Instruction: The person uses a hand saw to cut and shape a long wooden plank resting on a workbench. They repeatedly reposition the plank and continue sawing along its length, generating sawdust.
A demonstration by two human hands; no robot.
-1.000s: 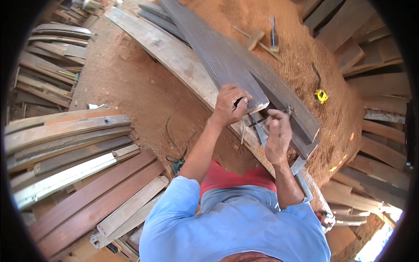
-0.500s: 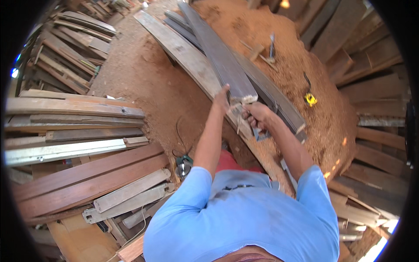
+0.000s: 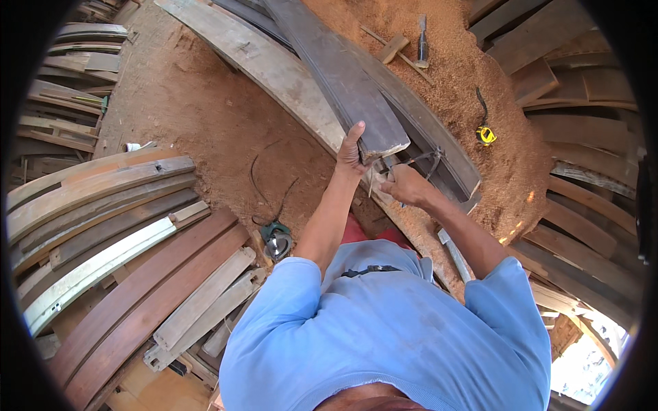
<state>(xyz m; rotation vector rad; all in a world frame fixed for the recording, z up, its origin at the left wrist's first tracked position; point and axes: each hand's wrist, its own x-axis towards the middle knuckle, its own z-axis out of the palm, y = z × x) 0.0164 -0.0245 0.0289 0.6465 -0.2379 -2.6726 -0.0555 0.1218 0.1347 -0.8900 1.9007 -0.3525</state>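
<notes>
A long dark wooden board lies slantwise, its near end rough and pale. My left hand is closed on the left edge of that end, thumb up. Just right of the end, my right hand is closed, its fingers curled inward. Some greyish metal shows by its fingertips, but what it holds is mostly hidden. Beneath lies a long weathered plank, passing under both hands. Another dark grooved board is to the right, with a thin dark metal object on it.
On the sawdust at right lie a yellow tape measure, a chisel and a wooden marking gauge. A green corded power tool sits near my left elbow. Stacked planks line the left; more boards the right.
My view has shifted closer to the boards. My left thumb now points up at the board's end. My right hand has turned, and the bluish-grey piece below it is now mostly hidden.
</notes>
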